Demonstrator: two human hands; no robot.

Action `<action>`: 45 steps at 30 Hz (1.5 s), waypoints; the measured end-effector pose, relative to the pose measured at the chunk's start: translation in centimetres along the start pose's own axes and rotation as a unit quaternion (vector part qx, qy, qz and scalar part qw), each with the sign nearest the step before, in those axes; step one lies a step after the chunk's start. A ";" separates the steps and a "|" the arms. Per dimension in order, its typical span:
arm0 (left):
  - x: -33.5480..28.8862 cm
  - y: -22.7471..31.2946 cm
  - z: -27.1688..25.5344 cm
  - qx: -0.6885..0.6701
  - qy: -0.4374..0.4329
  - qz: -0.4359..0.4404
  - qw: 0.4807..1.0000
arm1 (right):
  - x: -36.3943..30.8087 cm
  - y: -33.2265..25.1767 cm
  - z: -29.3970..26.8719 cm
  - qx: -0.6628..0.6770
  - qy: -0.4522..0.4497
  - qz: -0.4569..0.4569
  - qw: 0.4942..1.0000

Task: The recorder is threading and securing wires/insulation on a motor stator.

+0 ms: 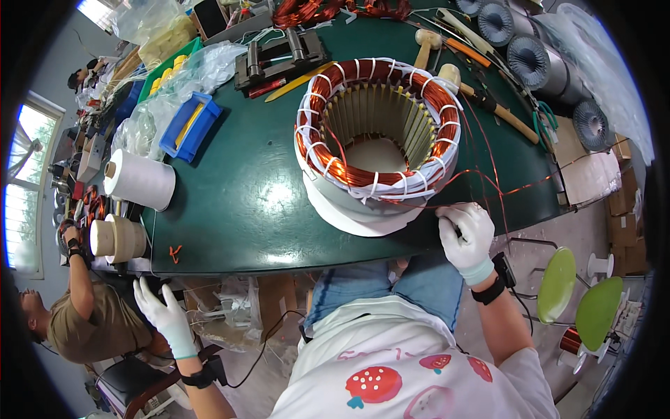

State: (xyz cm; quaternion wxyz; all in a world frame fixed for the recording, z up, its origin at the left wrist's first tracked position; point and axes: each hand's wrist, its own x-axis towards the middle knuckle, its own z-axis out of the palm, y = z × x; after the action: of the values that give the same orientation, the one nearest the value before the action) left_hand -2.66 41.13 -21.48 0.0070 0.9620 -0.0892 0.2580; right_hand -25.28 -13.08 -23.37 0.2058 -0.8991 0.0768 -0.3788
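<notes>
A motor stator (380,206) stands upright on the green table (237,209). Its ring of copper winding (447,140) is bound with white lacing, and thin slot liners line the bore. Loose reddish copper wires (497,190) trail from its right side. By the stator's lower right, my right hand (469,237), in a white glove, has thumb and forefinger closed on a thin wire. Off the table's front edge at the left, my left hand (166,318), also gloved, is raised with fingers apart and nothing in it.
A white thread spool (143,180) and a blue tray (190,127) lie left. Mallets (427,43), a metal fixture (279,59) and grey rolls (534,61) line the back. A co-worker (91,314) sits left; green chairs (557,285) stand right.
</notes>
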 end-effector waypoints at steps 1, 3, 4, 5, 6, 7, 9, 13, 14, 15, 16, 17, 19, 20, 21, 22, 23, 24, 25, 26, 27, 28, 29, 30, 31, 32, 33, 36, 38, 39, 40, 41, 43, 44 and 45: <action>0.8 2.6 -1.2 -0.034 0.015 0.052 0.998 | -0.2 0.1 0.0 -0.002 -0.009 0.013 1.000; 1.6 9.3 -4.1 -0.096 -0.011 0.152 0.984 | -0.3 -0.4 -0.2 -0.013 -0.011 0.019 1.000; 2.0 11.8 -4.7 -0.128 -0.048 0.193 0.972 | 0.1 -0.7 -0.2 -0.033 -0.024 0.049 0.998; 2.1 14.0 -5.0 -0.159 -0.085 0.233 0.956 | 0.7 -1.3 -0.3 -0.053 -0.037 0.079 0.995; 2.1 16.1 -4.8 -0.181 -0.112 0.259 0.942 | 1.6 -2.3 -0.4 -0.085 -0.060 0.112 0.988; 2.0 18.2 -4.5 -0.203 -0.142 0.286 0.926 | 2.3 -3.4 -0.3 -0.116 -0.084 0.148 0.979; 1.9 22.5 -4.0 -0.254 -0.176 0.289 0.906 | 3.4 -3.8 -0.3 -0.093 -0.162 0.163 0.969; 0.8 28.8 -1.5 -0.309 -0.181 0.318 0.878 | 3.4 -4.8 2.6 -0.183 -0.216 0.178 0.942; 0.4 30.0 -1.2 -0.310 -0.165 0.294 0.889 | 3.6 -5.0 2.6 -0.172 -0.222 0.182 0.942; 0.1 30.8 -0.9 -0.311 -0.150 0.268 0.900 | 3.8 -5.0 2.6 -0.160 -0.228 0.185 0.942; 0.1 31.1 -0.6 -0.321 -0.140 0.267 0.898 | 3.4 -4.7 2.7 -0.163 -0.227 0.187 0.942; 0.2 31.4 -0.6 -0.323 -0.140 0.268 0.897 | 2.9 -4.1 3.1 -0.162 -0.183 0.157 0.957; 0.2 31.8 -0.7 -0.337 -0.130 0.255 0.897 | 3.1 -3.7 3.1 -0.159 -0.142 0.126 0.969; 0.1 31.9 -0.6 -0.335 -0.113 0.258 0.899 | 4.1 -3.8 3.3 -0.158 -0.164 0.142 0.963; 0.1 32.0 -0.4 -0.324 -0.103 0.253 0.906 | 4.9 -3.8 3.6 -0.156 -0.185 0.157 0.957; 0.2 32.5 -0.4 -0.316 -0.100 0.250 0.910 | 5.2 -3.1 4.1 -0.165 -0.190 0.140 0.958; 0.3 32.6 -0.4 -0.302 -0.096 0.244 0.917 | 6.0 -2.6 4.5 -0.169 -0.198 0.129 0.957; 0.1 32.6 -0.3 -0.300 -0.099 0.236 0.919 | 5.8 -2.0 5.1 -0.171 -0.174 0.108 0.964; 0.0 32.6 -0.2 -0.297 -0.101 0.229 0.921 | 5.8 -1.5 5.7 -0.173 -0.148 0.087 0.970; -0.1 32.6 -0.2 -0.311 -0.101 0.225 0.918 | 5.7 -1.3 5.8 -0.168 -0.143 0.082 0.972; -0.3 32.6 -0.5 -0.291 -0.101 0.219 0.926 | 5.5 -1.2 5.8 -0.160 -0.150 0.084 0.972; -0.5 32.6 -0.7 -0.293 -0.099 0.217 0.926 | 5.4 -1.3 5.5 -0.153 -0.158 0.086 0.972; -0.6 32.5 -0.8 -0.297 -0.097 0.215 0.926 | 5.6 -1.5 5.4 -0.150 -0.156 0.080 0.973; -0.6 32.4 -1.1 -0.294 -0.093 0.212 0.927 | 5.8 -1.9 5.3 -0.142 -0.154 0.085 0.974; -0.7 32.4 -1.1 -0.297 -0.095 0.209 0.927 | 5.6 -2.0 5.2 -0.138 -0.153 0.092 0.974; -0.8 32.4 -1.2 -0.299 -0.097 0.207 0.926 | 5.4 -1.9 5.3 -0.139 -0.152 0.091 0.974; -0.8 32.4 -1.3 -0.301 -0.096 0.207 0.926 | 5.2 -1.7 5.6 -0.146 -0.129 0.077 0.978; -0.9 32.4 -1.1 -0.293 -0.065 0.216 0.929 | 5.1 -1.6 6.1 -0.144 -0.089 0.062 0.984; -0.9 32.9 -0.6 -0.286 -0.048 0.219 0.932 | 5.1 -1.1 5.9 -0.135 -0.074 0.062 0.986; -0.9 33.2 -0.5 -0.281 -0.035 0.219 0.934 | 5.2 -1.0 5.7 -0.144 -0.054 0.052 0.987; -0.9 33.1 -0.2 -0.279 -0.011 0.223 0.934 | 5.3 -1.0 6.0 -0.130 -0.049 0.052 0.989; -0.9 33.0 -0.2 -0.276 -0.009 0.211 0.938 | 5.6 -1.4 5.8 -0.120 -0.043 0.053 0.990; -0.9 32.5 0.5 -0.261 -0.006 0.217 0.941 | 5.5 -2.1 5.7 -0.125 -0.062 0.063 0.988; -0.6 32.8 0.6 -0.263 -0.008 0.225 0.938 | 5.7 -1.8 5.7 -0.130 -0.062 0.068 0.987; 0.0 32.2 0.6 -0.271 0.000 0.232 0.934 | 6.0 -1.5 5.7 -0.136 -0.062 0.072 0.986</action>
State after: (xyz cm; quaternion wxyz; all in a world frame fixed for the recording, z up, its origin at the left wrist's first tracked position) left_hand -8.00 9.43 -23.00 0.2076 0.8759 -0.3768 0.2185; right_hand -17.02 -11.73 -22.47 0.1128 -0.9326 0.1788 -0.2925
